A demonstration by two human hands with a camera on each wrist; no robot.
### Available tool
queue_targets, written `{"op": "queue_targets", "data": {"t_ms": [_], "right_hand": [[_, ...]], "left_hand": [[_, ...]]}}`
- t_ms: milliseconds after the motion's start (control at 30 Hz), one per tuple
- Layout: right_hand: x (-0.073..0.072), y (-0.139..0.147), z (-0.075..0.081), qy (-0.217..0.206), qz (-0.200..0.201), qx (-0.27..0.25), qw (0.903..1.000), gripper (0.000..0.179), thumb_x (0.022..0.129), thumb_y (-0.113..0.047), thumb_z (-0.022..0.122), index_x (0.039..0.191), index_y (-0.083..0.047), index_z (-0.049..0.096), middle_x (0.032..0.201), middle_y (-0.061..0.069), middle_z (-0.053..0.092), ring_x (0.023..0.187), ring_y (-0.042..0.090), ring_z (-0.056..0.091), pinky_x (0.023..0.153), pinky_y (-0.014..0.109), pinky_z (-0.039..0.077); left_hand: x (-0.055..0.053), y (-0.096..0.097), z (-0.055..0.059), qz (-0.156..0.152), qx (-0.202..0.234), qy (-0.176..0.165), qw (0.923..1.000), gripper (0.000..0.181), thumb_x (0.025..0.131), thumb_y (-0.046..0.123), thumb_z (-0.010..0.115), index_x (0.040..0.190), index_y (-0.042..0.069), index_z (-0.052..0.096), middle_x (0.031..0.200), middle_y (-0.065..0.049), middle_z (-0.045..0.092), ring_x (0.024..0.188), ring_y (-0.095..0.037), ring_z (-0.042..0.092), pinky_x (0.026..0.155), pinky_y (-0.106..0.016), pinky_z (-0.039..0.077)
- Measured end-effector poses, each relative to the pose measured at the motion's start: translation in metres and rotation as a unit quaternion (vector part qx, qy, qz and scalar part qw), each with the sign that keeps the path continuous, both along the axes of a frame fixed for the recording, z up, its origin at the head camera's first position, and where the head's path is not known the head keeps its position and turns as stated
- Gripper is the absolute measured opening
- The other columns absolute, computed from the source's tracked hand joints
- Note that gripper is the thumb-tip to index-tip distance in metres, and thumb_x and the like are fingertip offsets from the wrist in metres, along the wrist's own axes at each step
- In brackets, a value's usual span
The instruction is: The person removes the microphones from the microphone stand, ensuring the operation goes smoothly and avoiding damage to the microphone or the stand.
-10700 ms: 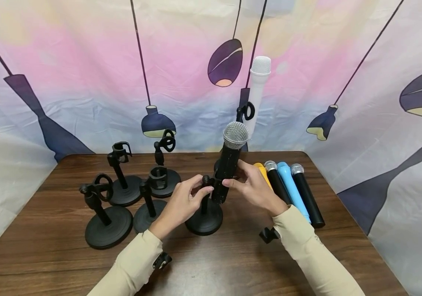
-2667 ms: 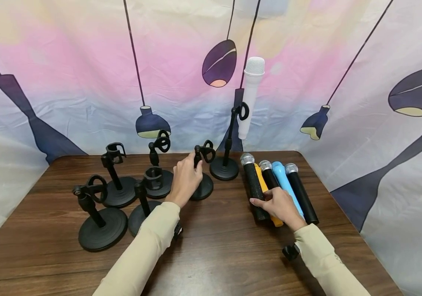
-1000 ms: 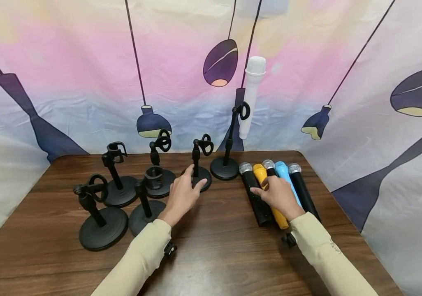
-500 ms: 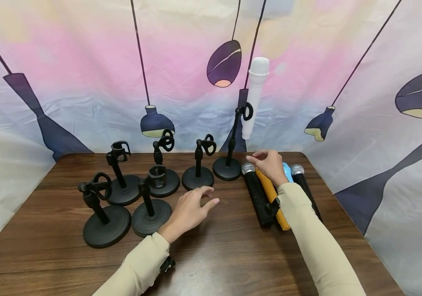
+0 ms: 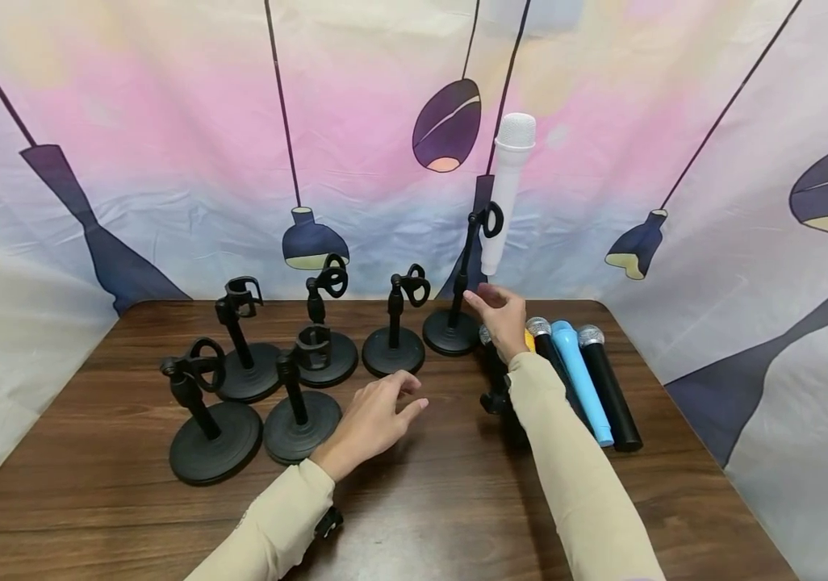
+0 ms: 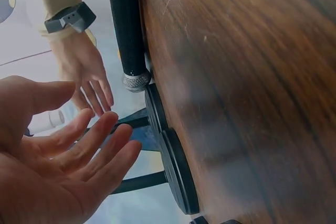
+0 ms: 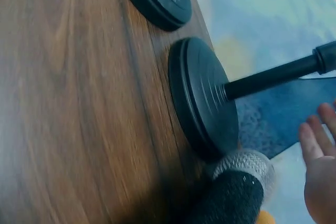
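My right hand (image 5: 503, 323) hovers by the tall black stand (image 5: 462, 278), fingers spread and holding nothing. A white microphone (image 5: 507, 186) leans upright at that stand's clip. In the right wrist view, the fingertips are apart from the stand's pole (image 7: 273, 77); a black microphone (image 7: 231, 198) with a silver mesh head lies below. My left hand (image 5: 374, 420) is over the table, fingers loosely bent, also holding nothing. It is nearest a short stand with a round cup clip (image 5: 298, 411). Another short stand (image 5: 395, 315) stands just left of the tall one.
Right of the tall stand lie a speckled black microphone partly under my arm, a yellow one (image 5: 529, 342), a blue one (image 5: 583, 379) and black ones (image 5: 612, 391). More stands (image 5: 214, 440) fill the table's left. A printed curtain (image 5: 385, 97) hangs behind.
The black microphone, earlier gripped at a stand's clip, now lies with the others; that stand went back beside the tall one. Lately my left hand withdrew; my right left the microphones for the tall stand.
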State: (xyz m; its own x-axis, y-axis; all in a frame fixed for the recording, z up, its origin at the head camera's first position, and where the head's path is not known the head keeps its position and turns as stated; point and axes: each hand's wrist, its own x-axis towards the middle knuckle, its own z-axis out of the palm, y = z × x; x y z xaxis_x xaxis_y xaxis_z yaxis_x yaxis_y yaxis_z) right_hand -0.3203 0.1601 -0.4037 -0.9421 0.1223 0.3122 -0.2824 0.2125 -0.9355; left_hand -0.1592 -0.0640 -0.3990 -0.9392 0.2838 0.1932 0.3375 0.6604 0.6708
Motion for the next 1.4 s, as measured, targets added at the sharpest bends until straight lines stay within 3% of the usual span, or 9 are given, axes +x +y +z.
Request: {"op": "queue_targets", "data": {"t_ms": [167,300,600,800,900,1133,1400], "right_hand": [[-0.004,-0.011,-0.002,0.019,0.031,-0.077,0.9964,0.049,0.094,-0.017,0.076,0.136,0.004,0.061,0.135,0.022,0.062,0.125,0.032,0.059,0.102,0.039,0.048],[-0.006,-0.019,-0.001,0.032,0.041,-0.099,0.9938,0.048,0.096,-0.013,0.073,0.139,0.004,0.058,0.139,0.024,0.058,0.129,0.035,0.056,0.106,0.041,0.046],[-0.007,-0.027,0.003,0.016,0.021,-0.039,0.9989,0.045,0.100,-0.016,0.067,0.142,-0.001,0.057,0.140,0.020,0.058,0.123,0.031,0.058,0.098,0.039,0.050],[0.011,-0.030,0.028,0.014,0.045,-0.006,0.9989,0.045,0.102,-0.007,0.062,0.142,0.010,0.050,0.145,0.027,0.050,0.127,0.040,0.056,0.103,0.049,0.047],[0.017,-0.031,0.037,0.010,0.042,0.020,0.9989,0.044,0.103,-0.006,0.060,0.141,0.011,0.049,0.145,0.028,0.049,0.127,0.041,0.056,0.104,0.047,0.046],[-0.009,-0.021,0.008,-0.002,0.049,0.021,0.9986,0.048,0.102,-0.018,0.065,0.143,0.002,0.053,0.145,0.018,0.053,0.116,0.031,0.065,0.093,0.041,0.054],[0.000,-0.019,0.010,-0.028,0.046,0.031,0.9981,0.049,0.101,-0.022,0.067,0.143,-0.001,0.055,0.143,0.016,0.057,0.118,0.029,0.064,0.097,0.040,0.052]], "left_hand": [[-0.001,-0.001,-0.001,-0.005,0.009,-0.004,0.9999,0.027,0.099,0.022,0.070,0.121,0.009,0.066,0.120,-0.009,0.069,0.107,-0.027,0.068,0.089,-0.048,0.053],[-0.003,-0.001,-0.002,-0.007,0.014,-0.009,0.9998,0.027,0.099,0.023,0.069,0.124,0.011,0.065,0.121,-0.007,0.069,0.107,-0.024,0.068,0.090,-0.047,0.053],[-0.001,-0.002,-0.003,-0.002,0.022,-0.010,0.9997,0.031,0.100,0.022,0.068,0.128,0.010,0.061,0.117,-0.007,0.070,0.104,-0.021,0.069,0.088,-0.046,0.053],[0.000,-0.004,-0.003,0.003,0.017,-0.008,0.9998,0.031,0.100,0.022,0.068,0.127,0.010,0.062,0.116,-0.005,0.070,0.103,-0.020,0.069,0.088,-0.045,0.053],[0.000,-0.005,-0.002,0.004,0.021,-0.010,0.9997,0.030,0.100,0.022,0.068,0.126,0.011,0.062,0.116,-0.005,0.070,0.103,-0.019,0.068,0.088,-0.044,0.053],[0.000,-0.006,-0.003,0.006,0.031,-0.015,0.9994,0.028,0.099,0.020,0.069,0.125,0.010,0.062,0.117,-0.007,0.069,0.103,-0.020,0.068,0.089,-0.045,0.052],[-0.002,-0.006,-0.003,0.009,0.034,-0.014,0.9993,0.027,0.099,0.019,0.069,0.123,0.010,0.064,0.117,-0.006,0.069,0.102,-0.020,0.068,0.089,-0.045,0.052]]}}
